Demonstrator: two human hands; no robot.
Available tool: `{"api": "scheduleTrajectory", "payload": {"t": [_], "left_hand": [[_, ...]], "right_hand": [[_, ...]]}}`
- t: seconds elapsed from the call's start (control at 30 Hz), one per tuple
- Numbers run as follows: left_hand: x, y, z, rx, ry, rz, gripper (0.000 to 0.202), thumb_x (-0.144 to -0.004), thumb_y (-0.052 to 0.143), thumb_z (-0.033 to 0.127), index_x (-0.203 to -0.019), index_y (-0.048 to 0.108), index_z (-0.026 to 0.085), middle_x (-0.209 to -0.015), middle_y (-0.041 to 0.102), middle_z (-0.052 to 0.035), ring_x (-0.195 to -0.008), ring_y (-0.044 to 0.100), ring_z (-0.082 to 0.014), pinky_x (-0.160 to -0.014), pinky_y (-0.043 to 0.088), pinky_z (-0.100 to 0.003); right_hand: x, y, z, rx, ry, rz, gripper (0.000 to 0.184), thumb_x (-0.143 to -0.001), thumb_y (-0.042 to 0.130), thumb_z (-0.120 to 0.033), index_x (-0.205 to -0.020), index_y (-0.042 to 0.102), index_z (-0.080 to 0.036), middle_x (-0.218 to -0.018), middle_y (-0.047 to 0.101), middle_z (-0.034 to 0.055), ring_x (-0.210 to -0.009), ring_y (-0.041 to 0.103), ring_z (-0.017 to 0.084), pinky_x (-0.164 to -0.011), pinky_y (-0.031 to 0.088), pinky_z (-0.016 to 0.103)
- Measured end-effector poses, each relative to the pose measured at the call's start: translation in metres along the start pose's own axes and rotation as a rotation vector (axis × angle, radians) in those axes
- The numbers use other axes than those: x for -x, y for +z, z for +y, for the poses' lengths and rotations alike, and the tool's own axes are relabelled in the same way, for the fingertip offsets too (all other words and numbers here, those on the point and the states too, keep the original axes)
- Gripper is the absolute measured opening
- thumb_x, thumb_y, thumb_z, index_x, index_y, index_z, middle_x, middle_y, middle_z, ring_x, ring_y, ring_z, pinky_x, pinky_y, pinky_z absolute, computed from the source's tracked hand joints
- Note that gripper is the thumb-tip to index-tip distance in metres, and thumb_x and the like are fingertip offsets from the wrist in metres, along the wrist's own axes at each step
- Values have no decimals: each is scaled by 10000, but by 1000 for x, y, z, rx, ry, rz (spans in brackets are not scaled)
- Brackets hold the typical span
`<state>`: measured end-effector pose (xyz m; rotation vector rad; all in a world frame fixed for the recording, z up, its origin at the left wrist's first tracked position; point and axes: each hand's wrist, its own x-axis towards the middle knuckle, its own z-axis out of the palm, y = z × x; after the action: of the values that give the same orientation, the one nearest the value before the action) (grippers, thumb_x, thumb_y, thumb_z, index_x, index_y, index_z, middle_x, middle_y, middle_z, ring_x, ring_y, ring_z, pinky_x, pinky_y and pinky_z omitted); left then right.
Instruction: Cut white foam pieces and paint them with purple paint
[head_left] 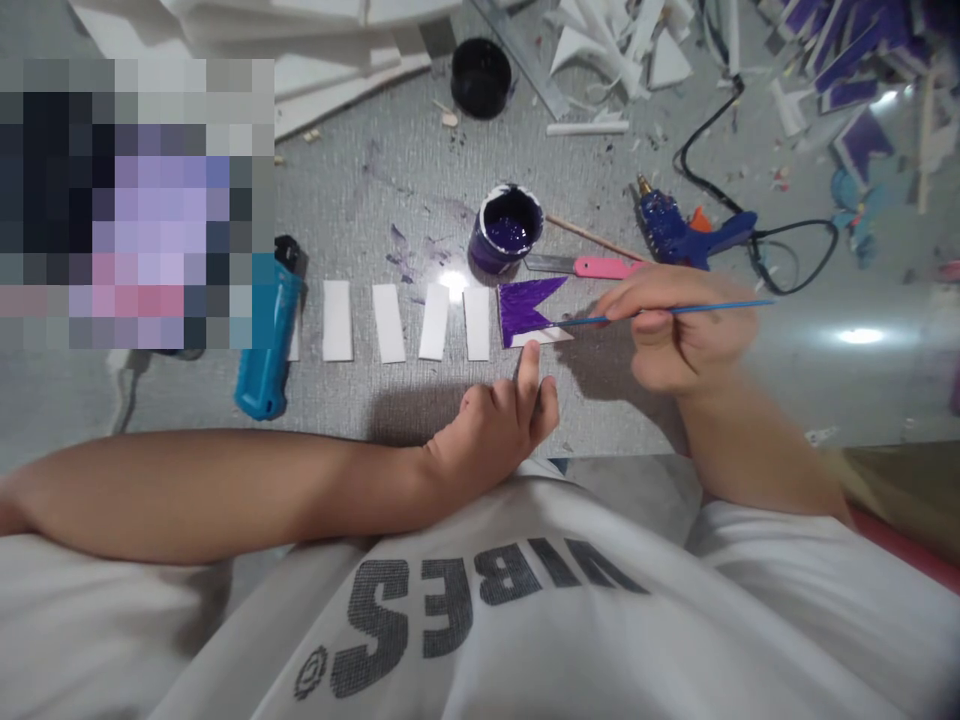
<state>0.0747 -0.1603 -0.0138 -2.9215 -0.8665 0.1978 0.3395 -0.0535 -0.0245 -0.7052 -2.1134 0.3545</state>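
My right hand (679,325) pinches a thin blue paintbrush (720,307), its tip resting on a small flag-shaped piece (525,308) that is mostly painted purple. My left hand (506,415) lies on the grey floor just below that piece, fingers curled, with the index finger stretched out and pressing on the piece's lower white edge. A small pot of purple paint (506,228) stands open just above the piece.
Several white strips (388,322) lie in a row to the left. A blue lighter-like tool (268,335) lies further left. A pink-handled cutter (592,267), a blue glue gun (686,235) with cord, a black lid (480,75) and foam scraps (615,45) sit behind.
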Motion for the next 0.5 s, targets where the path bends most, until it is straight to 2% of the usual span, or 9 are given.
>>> {"api": "scheduleTrajectory", "payload": {"t": [0.17, 0.27, 0.37, 0.43, 0.5], "left_hand": [[0, 0, 0, 40, -16, -28, 589, -1201, 658, 85, -1784, 635, 167, -1868, 616, -350, -799, 753, -180, -597, 496, -302], [1, 0, 0, 24, -11, -9, 581, -1203, 639, 61, -1776, 645, 155, -1850, 632, -355, -790, 749, -178, -590, 489, -300], [1, 0, -1, 5, 0, 5, 570, -1204, 635, 57, -1765, 660, 155, -1840, 643, -350, -770, 732, -172, -585, 488, -299], [1, 0, -1, 29, -4, 3, 578, -1199, 658, 66, -1770, 660, 156, -1852, 631, -346, -777, 732, -173, -587, 500, -303], [1, -1, -2, 63, -13, -2, 594, -1191, 686, 73, -1779, 655, 151, -1862, 614, -352, -797, 745, -179, -593, 517, -308]], "right_hand": [[-7, -5, -2, 67, -97, -1, 327, -1328, 600, -368, -1102, 793, -232, -872, 845, 4, -751, 840, 172, -717, 678, 318], [-10, -8, -1, 102, -116, -21, 372, -1340, 567, -380, -1069, 772, -227, -843, 827, 6, -719, 815, 171, -702, 664, 314], [-7, -12, 3, 116, -118, 14, 367, -1335, 580, -386, -1072, 782, -230, -843, 823, 6, -718, 819, 180, -691, 664, 325], [0, -15, 6, 106, -105, 47, 336, -1321, 622, -394, -1097, 813, -234, -869, 838, 11, -751, 841, 191, -706, 682, 338], [7, -16, 7, 63, 18, 64, 384, -1306, 669, -507, -1075, 837, -249, -866, 832, 12, -796, 862, 206, -745, 708, 362]]}}
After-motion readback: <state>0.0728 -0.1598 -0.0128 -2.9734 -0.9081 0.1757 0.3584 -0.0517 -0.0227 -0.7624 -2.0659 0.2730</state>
